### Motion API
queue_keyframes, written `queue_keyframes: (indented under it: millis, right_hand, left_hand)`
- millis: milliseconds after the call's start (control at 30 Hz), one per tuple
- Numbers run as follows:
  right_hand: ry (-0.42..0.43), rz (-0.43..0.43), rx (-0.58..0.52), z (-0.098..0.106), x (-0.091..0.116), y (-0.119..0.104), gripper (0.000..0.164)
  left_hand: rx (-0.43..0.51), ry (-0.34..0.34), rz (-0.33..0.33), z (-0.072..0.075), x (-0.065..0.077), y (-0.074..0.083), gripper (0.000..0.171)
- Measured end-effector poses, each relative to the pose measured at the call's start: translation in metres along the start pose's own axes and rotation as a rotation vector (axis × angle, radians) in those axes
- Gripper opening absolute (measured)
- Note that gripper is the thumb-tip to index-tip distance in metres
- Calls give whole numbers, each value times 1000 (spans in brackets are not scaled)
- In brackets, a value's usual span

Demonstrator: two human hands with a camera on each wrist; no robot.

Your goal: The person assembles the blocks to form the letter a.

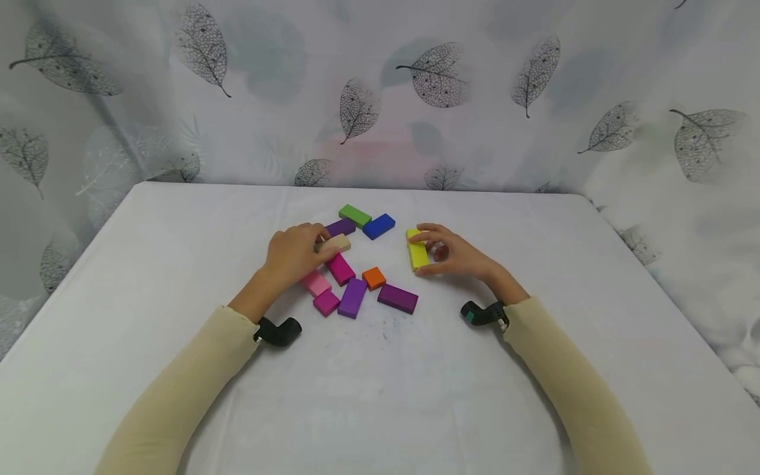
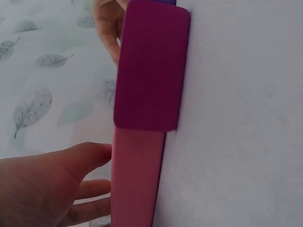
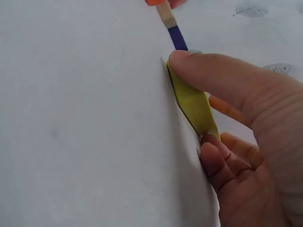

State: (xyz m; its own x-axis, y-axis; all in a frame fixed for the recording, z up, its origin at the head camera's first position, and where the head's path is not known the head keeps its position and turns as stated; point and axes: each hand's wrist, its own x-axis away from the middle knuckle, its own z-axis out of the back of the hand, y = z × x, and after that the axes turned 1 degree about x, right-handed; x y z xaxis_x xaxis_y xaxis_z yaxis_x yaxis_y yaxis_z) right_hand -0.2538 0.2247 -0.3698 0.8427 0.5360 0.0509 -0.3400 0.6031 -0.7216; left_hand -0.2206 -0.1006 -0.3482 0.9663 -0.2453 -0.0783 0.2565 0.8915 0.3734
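Observation:
My left hand [image 1: 292, 253] pinches a pale wooden block [image 1: 340, 243] between thumb and fingers, at the left of a loose ring of coloured blocks. Beside it lie a dark purple block [image 1: 340, 227] and a magenta block [image 1: 341, 269]. On the right, my right hand [image 1: 462, 254] grips a yellow block [image 1: 418, 256] by its two ends. The right wrist view shows the thumb at one end of the yellow block [image 3: 191, 101] and fingertips at the other, close over the white surface. In the left wrist view, pink [image 2: 137, 175] and magenta [image 2: 151, 66] blocks hide what the left hand holds.
Green [image 1: 355, 216] and blue [image 1: 379, 226] blocks lie at the back. Nearer are pink [image 1: 316, 284], small magenta [image 1: 326, 303], violet [image 1: 353, 298], orange [image 1: 374, 278] and plum [image 1: 398, 299] blocks. The white-covered table [image 1: 380, 396] meets a leaf-patterned curtain [image 1: 267, 132] behind.

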Motion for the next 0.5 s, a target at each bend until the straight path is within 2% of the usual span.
queue_keyframes:
  millis: [233,500]
  right_hand:
    - [21,22,-1,-3,3,4,59]
    - [32,43,-9,-2,4,7,59]
  left_hand:
    - [24,-10,-1,-4,-5,4,40]
    - [41,-35,-2,-1,-11,6,41]
